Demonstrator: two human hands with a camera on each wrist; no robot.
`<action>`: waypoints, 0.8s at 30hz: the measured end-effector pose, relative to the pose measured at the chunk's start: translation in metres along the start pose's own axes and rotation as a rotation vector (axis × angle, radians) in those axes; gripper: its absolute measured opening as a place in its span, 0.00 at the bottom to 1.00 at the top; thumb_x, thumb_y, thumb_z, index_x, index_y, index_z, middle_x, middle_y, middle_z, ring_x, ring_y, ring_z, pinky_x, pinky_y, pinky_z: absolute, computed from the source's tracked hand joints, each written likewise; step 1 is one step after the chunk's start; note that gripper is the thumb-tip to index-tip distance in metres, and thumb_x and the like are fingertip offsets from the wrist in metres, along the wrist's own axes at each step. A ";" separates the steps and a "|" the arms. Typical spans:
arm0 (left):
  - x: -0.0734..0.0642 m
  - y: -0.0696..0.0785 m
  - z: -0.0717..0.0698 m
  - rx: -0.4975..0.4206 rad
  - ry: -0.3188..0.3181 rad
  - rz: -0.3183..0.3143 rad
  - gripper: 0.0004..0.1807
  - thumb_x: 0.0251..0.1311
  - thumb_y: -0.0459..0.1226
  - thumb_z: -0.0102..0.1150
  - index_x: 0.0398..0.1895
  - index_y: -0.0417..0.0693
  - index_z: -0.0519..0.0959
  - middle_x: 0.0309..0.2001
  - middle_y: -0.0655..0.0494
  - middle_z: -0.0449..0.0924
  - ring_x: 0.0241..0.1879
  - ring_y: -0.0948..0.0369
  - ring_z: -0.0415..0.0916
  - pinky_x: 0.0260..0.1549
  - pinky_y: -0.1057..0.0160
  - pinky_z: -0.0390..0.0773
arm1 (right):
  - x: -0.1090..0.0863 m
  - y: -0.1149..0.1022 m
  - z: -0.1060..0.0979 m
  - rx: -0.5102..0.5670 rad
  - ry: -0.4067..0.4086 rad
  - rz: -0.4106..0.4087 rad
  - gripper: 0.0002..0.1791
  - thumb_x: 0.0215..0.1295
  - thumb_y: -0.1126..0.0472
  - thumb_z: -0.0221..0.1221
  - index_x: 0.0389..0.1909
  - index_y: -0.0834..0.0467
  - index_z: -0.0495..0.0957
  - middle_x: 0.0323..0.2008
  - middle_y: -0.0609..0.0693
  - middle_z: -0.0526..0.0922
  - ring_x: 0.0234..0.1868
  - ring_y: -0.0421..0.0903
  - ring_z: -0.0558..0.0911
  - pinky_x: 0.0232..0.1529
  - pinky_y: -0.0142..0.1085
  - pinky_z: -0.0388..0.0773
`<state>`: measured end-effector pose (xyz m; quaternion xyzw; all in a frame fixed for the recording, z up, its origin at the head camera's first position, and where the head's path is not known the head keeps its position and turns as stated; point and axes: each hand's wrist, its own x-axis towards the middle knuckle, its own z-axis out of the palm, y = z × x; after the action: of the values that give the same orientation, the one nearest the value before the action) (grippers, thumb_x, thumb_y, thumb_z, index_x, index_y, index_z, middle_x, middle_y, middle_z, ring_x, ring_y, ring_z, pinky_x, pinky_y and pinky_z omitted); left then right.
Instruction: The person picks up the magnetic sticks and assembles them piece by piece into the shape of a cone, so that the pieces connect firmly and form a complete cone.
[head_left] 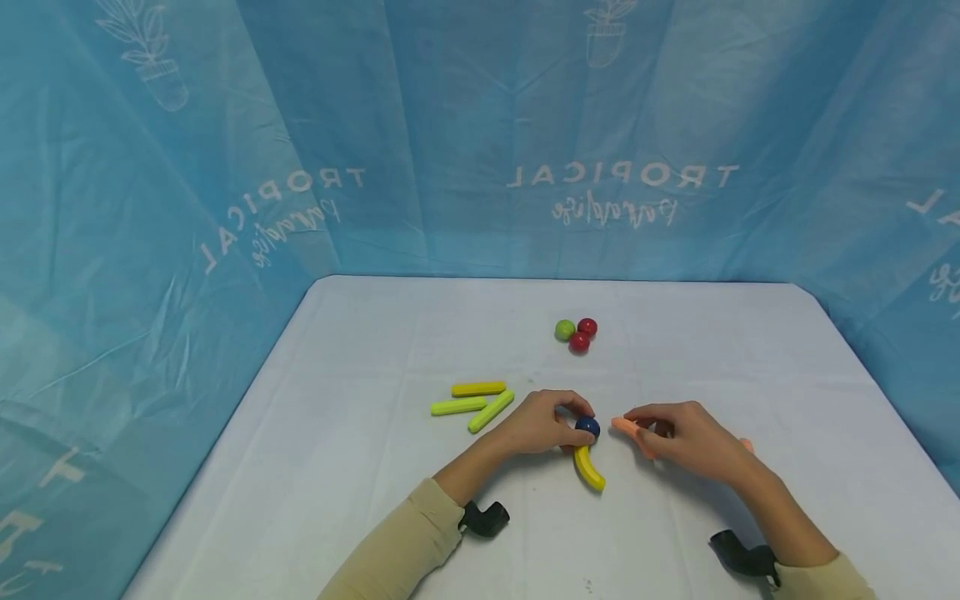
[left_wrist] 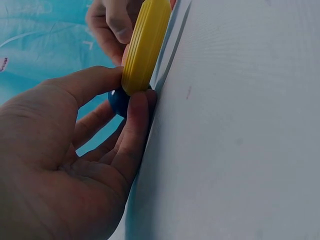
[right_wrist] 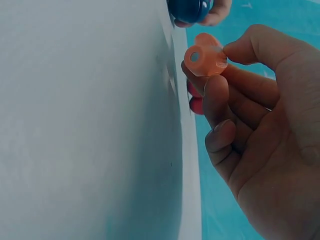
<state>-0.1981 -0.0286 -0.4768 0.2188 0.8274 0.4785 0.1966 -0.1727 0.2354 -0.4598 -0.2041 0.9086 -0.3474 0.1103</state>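
Note:
My left hand (head_left: 543,423) holds a glossy dark blue ball (head_left: 588,427) between thumb and fingers. A curved yellow stick (head_left: 588,469) meets the ball's near side and points toward me. In the left wrist view this ribbed yellow stick (left_wrist: 147,47) has its end between the thumb and a fingertip, with the blue ball (left_wrist: 119,102) partly hidden behind. To the right, my right hand (head_left: 690,437) pinches an orange stick (head_left: 624,426) by thumb and fingertips. The right wrist view shows a round grey spot on the end of the orange stick (right_wrist: 202,61).
Two lime sticks (head_left: 459,406) and a yellow straight stick (head_left: 478,388) lie left of my left hand. Farther back sit a green ball (head_left: 565,330) and two red balls (head_left: 579,342). Another orange piece (head_left: 747,445) shows behind my right wrist. A blue curtain (head_left: 465,233) borders the white table (head_left: 360,333).

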 end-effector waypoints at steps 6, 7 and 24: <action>0.000 -0.001 0.000 -0.005 -0.002 0.012 0.15 0.53 0.44 0.71 0.44 0.61 0.80 0.41 0.69 0.77 0.26 0.63 0.78 0.28 0.66 0.80 | 0.003 -0.003 0.004 0.024 -0.028 0.007 0.17 0.62 0.53 0.64 0.51 0.53 0.81 0.36 0.42 0.82 0.26 0.42 0.76 0.25 0.33 0.75; 0.000 -0.001 0.001 -0.006 -0.001 0.016 0.15 0.53 0.44 0.71 0.44 0.60 0.80 0.41 0.68 0.77 0.26 0.63 0.78 0.28 0.66 0.80 | 0.004 -0.003 0.004 0.026 -0.032 0.007 0.17 0.62 0.53 0.64 0.51 0.53 0.81 0.37 0.42 0.82 0.26 0.42 0.77 0.26 0.33 0.76; 0.000 -0.001 0.000 0.001 0.009 0.023 0.14 0.53 0.44 0.71 0.43 0.61 0.80 0.41 0.69 0.77 0.27 0.64 0.78 0.28 0.66 0.80 | 0.008 -0.001 0.009 0.024 -0.066 -0.040 0.21 0.57 0.54 0.67 0.52 0.47 0.77 0.31 0.39 0.80 0.27 0.41 0.76 0.26 0.33 0.74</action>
<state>-0.1981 -0.0286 -0.4775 0.2264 0.8260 0.4811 0.1873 -0.1762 0.2266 -0.4661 -0.2323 0.8959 -0.3537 0.1356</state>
